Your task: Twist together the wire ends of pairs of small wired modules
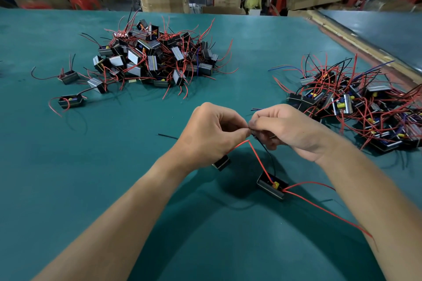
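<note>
Two modules lie below your hands, midway along the near edge of the green bench [114,166]. The left module [221,163] peeks out from under your left hand [212,134]. The right module [271,186], which shows a yellow part, is just beside it. A red wire [257,157] and a black wire [268,153] rise from the right module toward the wire ends [251,133], where your fingertips meet. Your left grip pinches those ends between thumb and forefinger, and your right hand [287,130] closes its grip on them from the other side. A big pile [155,57] of modules lies toward the far edge, and a second pile [356,102] lies by the right edge.
</note>
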